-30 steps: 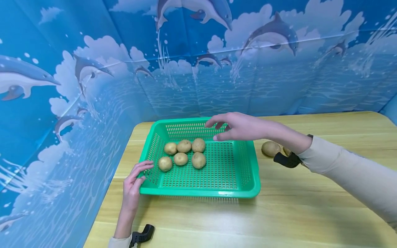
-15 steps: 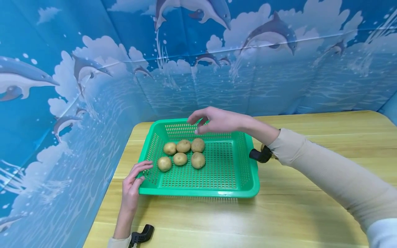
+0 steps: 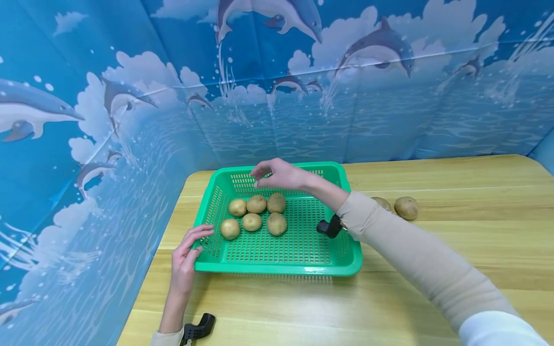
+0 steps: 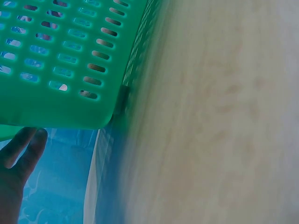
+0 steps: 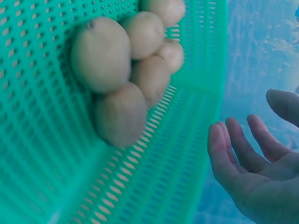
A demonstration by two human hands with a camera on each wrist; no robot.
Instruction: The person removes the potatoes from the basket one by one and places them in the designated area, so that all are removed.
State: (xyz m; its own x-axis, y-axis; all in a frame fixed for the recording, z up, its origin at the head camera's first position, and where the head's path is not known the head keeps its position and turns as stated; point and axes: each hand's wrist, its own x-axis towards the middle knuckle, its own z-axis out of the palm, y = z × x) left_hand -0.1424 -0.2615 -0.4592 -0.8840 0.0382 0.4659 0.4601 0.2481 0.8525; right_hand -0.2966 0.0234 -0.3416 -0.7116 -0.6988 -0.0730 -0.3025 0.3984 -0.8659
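Note:
A green perforated plastic basket [image 3: 303,270] holds several potatoes [image 3: 252,222] in two rows at its left half; they also show in the right wrist view as a cluster of potatoes [image 5: 120,114]. My left hand [image 3: 183,262] rests at the basket's left front corner, its fingers laid across the rim. In the left wrist view, fingers [image 4: 32,149] touch the rim from outside. My right hand [image 3: 281,174] hovers above the basket's far side, behind the potatoes, with fingers loosely bent and nothing in them.
Two potatoes, one of them in full view [image 3: 407,207] and the other partly behind the right sleeve [image 3: 402,250], lie on the wooden table [image 3: 467,211] right of the basket. A blue dolphin-print curtain [image 3: 368,120] stands behind and left of the table.
My right hand has moved left across the basket's far side, staying empty, and the sleeve now reaches over the basket's right side. The left hand and the potatoes in the basket stay put.

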